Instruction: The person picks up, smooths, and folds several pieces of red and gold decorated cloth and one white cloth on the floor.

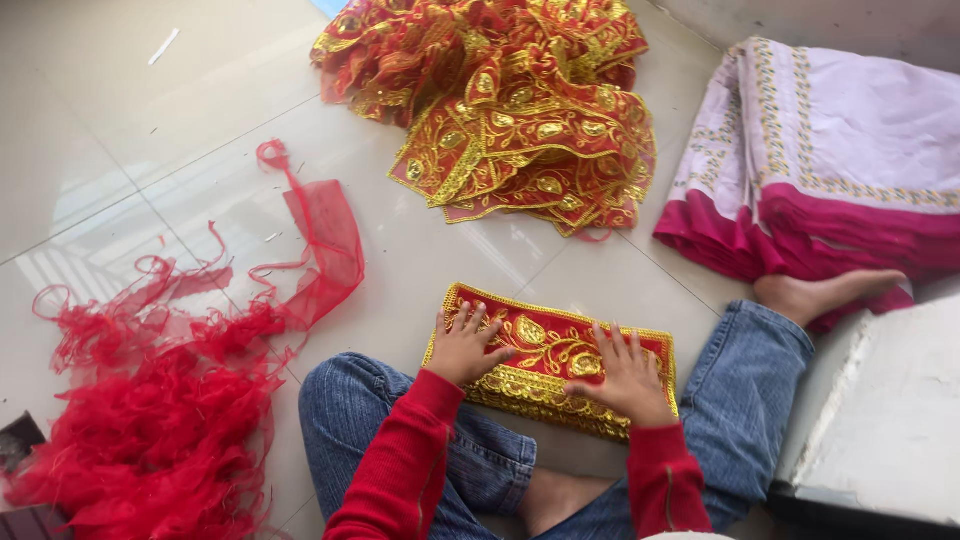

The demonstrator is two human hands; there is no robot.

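A folded strip of red cloth with gold embroidery point(545, 345) lies flat on the tiled floor between my knees. My left hand point(465, 345) rests palm-down on its left end, fingers spread. Over the right part of the strip my right hand point(625, 378) lies flat too, fingers apart. Neither hand grips anything. I wear red sleeves and blue jeans and sit cross-legged.
A loose heap of the same red and gold embroidered cloth point(520, 110) lies further ahead. Red net scraps point(170, 400) pile up at the left. A white and pink cloth point(830, 160) sits at the right, a white block point(890, 420) beside my right knee.
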